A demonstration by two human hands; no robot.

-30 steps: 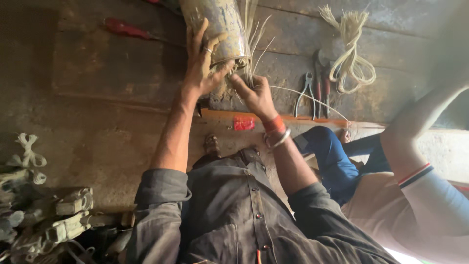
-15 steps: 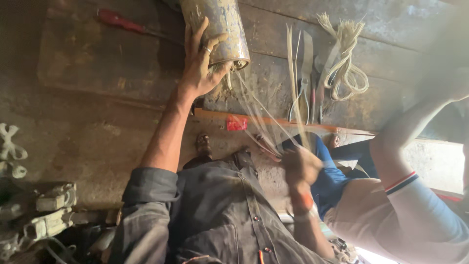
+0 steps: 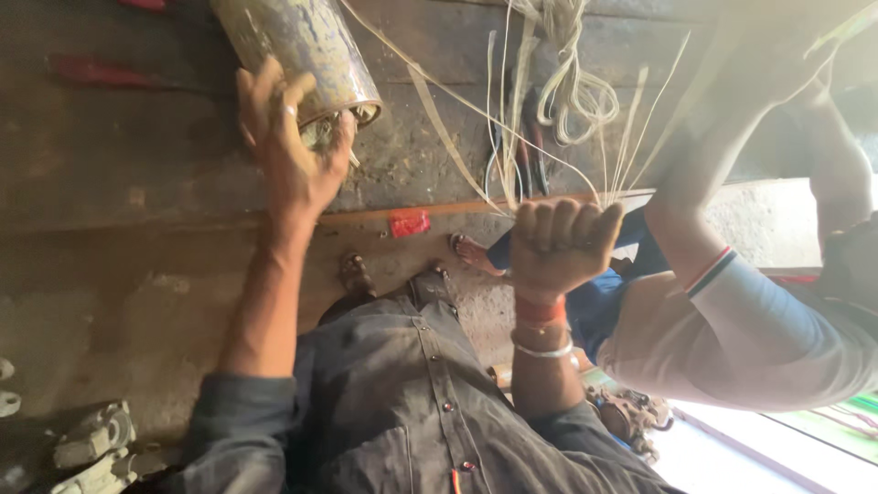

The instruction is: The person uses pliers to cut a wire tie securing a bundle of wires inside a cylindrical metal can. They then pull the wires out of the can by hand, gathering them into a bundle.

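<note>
My left hand grips the open end of a metal cylinder on the worn workbench; its top is cut off. My right hand is clenched around pale strips (ends blurred). A co-worker's arm crosses nearby.

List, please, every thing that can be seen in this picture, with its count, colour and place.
metal cylinder: one, dull silver-yellow, top left on bench
thin pale strips: several, cream, from cylinder to right fist
coiled cord: one, off-white, top centre
red-handled tool: one, upper left
small red tag: one, bench edge
pliers: one, dark, behind strips
grey metal parts: few, bottom left
other person's white sleeve: one, right
left hand: on cylinder's end
right hand: fingers closed on strips
</note>
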